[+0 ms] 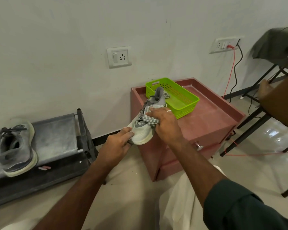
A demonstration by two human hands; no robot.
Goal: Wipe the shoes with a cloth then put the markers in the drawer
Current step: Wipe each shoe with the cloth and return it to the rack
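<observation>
My left hand (118, 143) grips the toe of a grey and white shoe (144, 130), held up in front of the red cabinet. My right hand (165, 123) presses a grey striped cloth (148, 119) against the shoe's upper side, fingers curled over the cloth. The second grey shoe (15, 148) sits on a low dark rack (56, 138) at the left. The cabinet's drawer (211, 138), with a metal knob (199, 146), looks closed. I see no markers.
A green plastic basket (181, 100) stands on the red cabinet (214, 117) by the wall. Black table legs (249, 128) and red and black cables (229, 77) lie to the right. Another person's hand (264, 88) shows at the right edge.
</observation>
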